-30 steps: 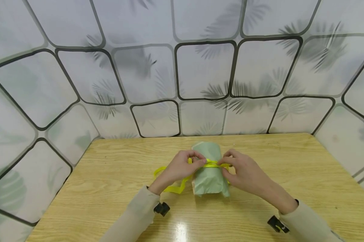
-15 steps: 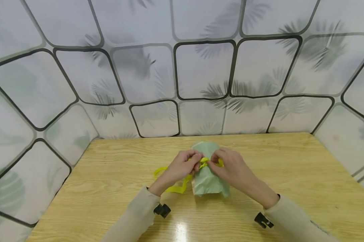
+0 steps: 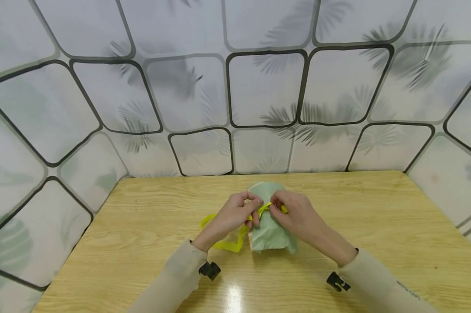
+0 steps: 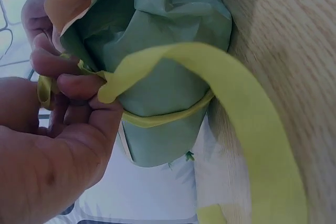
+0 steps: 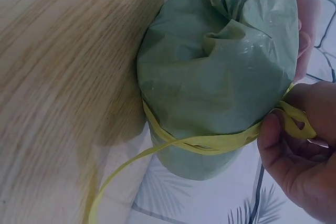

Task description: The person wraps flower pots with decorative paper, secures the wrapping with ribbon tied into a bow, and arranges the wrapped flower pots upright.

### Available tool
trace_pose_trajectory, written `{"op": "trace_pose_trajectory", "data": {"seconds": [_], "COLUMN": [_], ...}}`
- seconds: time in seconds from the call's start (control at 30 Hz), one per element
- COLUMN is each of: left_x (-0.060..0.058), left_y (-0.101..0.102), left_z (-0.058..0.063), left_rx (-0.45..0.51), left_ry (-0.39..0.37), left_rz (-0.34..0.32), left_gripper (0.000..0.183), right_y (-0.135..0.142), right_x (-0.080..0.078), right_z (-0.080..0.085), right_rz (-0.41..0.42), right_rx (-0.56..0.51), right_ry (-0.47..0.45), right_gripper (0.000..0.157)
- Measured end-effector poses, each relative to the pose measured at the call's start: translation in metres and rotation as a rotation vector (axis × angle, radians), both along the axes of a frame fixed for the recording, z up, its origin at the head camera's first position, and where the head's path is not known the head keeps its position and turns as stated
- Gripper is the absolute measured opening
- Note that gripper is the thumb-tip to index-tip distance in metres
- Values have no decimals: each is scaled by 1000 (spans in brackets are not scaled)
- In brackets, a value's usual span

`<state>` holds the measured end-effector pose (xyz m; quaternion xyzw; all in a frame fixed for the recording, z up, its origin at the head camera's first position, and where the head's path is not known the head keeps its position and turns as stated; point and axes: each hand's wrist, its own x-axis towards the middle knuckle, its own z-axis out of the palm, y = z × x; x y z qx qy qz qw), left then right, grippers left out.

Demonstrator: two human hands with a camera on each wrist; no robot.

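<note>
A roll-shaped bundle in pale green paper (image 3: 272, 234) lies on the table, its near end crumpled and folded in. Yellow ribbon (image 5: 210, 142) runs round its middle. My left hand (image 3: 233, 215) pinches the ribbon between thumb and fingers at the bundle's upper left. On the upper right, my right hand (image 3: 298, 215) pinches a looped part of the same ribbon, close to the left fingertips. A short twisted stretch of ribbon shows between the two hands. In the left wrist view, a long ribbon tail (image 4: 247, 108) arches away from the left hand (image 4: 68, 124).
The wooden table (image 3: 149, 217) reaches back to a patterned cloth wall (image 3: 263, 91) that also stands on both sides. A loose ribbon loop (image 3: 229, 246) lies left of the bundle. Black clips (image 3: 210, 270) hang at both wrists.
My right hand has moved left, over the bundle toward my left hand, drawing ribbon into a loop. The left hand has stayed nearly in place, its fingers curling more.
</note>
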<state>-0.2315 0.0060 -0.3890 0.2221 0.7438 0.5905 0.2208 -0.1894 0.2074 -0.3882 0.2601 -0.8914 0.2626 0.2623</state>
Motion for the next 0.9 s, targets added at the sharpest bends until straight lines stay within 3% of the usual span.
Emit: {"op": "trace_pose_trajectory", "data": {"seconds": [0.27,0.43,0.77,0.9], "left_x": [-4,-5,-4,-4], "left_y": [-2,-1,1,0], "left_z": [2,1,-3,-2], "left_rx": [-28,-29,-14,-6], "left_ry": [-1,1,10,26], "left_rz": [-77,-92,-47,-53], "left_gripper": [26,25,25,24], "right_y": [0,2,9,7], "right_x": [0,2,12,9], "right_z": [-3,-2,-3,4], "right_rz": [20,34,140,59], "right_rx": [-11,-39,-90,-117], "right_ry": [61,45,-2,23], "right_gripper": [18,16,14,15]}}
